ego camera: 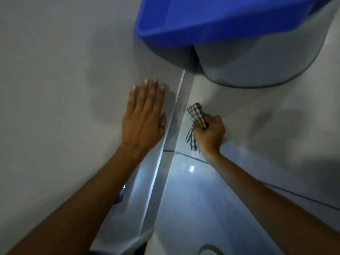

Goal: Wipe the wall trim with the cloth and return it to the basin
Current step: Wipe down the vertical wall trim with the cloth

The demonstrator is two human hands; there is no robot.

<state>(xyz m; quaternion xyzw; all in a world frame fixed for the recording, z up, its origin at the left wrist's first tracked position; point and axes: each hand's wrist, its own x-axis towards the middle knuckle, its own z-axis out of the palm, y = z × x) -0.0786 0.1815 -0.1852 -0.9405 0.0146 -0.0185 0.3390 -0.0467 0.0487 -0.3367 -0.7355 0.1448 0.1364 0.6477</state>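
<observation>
A pale wall trim (176, 118) runs as a narrow strip from the bottom centre up toward the blue basin (211, 17) at the top. My right hand (209, 133) is closed in a fist around a black-and-white checked cloth (196, 113), just right of the trim over the glossy floor. The cloth's ends stick out above and below the fist; whether it touches the trim I cannot tell. My left hand (145, 115) lies flat with fingers spread on the grey wall, just left of the trim, holding nothing.
The grey wall (55, 89) fills the left side. Glossy floor tiles (202, 199) with a dark grout line lie to the right. A large grey rounded shape (257, 61) sits under the basin. A curved rim shows at the bottom edge (209, 249).
</observation>
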